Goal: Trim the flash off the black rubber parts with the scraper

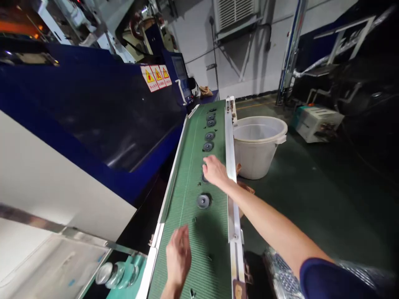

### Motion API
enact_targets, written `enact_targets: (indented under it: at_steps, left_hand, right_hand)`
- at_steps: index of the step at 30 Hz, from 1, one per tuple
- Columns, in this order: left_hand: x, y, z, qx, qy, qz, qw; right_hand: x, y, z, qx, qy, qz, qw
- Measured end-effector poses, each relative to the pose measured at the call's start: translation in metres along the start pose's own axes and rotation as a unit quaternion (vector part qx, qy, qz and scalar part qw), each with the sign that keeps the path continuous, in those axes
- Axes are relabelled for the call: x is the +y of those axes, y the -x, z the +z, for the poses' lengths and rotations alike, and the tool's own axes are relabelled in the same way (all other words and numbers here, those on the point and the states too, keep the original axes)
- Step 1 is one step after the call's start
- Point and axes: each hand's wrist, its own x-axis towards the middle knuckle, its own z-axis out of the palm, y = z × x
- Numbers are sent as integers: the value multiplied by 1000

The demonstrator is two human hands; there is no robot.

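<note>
A green ribbed conveyor belt (183, 182) runs away from me, with several dark round plastic discs in a rough line on it. My right hand (214, 171) reaches over the belt from the right, fingers curled and closed. It partly covers a dark disc (205, 178); whether it grips anything is hidden. Closer to me lies another round disc (203, 201), apart from both hands. Farther up sit more discs, among them one disc (208, 146) just beyond my right hand. My left hand (178, 254) is above the near belt, its fingers bent together, their inner side hidden.
Small dark scraps (192, 293) lie on the belt between metal side rails (230, 141). A large white tub (257, 145) stands right of the conveyor. On the left is a blue machine (102, 104) with warning labels. Clear plastic-wrapped goods (283, 274) lie at lower right.
</note>
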Motion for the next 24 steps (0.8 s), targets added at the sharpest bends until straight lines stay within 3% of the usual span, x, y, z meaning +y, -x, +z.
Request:
enact_targets:
  at_steps: [2,4,8,13,20,22,24]
  left_hand:
    - [8,-36,23,-18,-22,-8,1000]
    - [20,-69,48,-20,-51,-18,998]
    - [47,-102,84,-18,-95,-36,995]
    - [66,-118,99,-24,-102,-74,992]
    - [75,-167,113,-63,-12,-107,992]
    - [80,-169,111,-69,24,-108,991]
    - [83,-157,101,-67,64,-101,991]
  right_hand:
    - [18,-53,5,-5,30,53,998]
    - [30,-88,13,-15,52,100,994]
    - [43,-120,29,-14,73,139,988]
    - [41,-113,43,-14,70,96,993]
    - [27,-91,52,-14,60,33,998]
    - [27,-86,53,-6,52,32,998]
    - [26,-81,51,8,37,35,999]
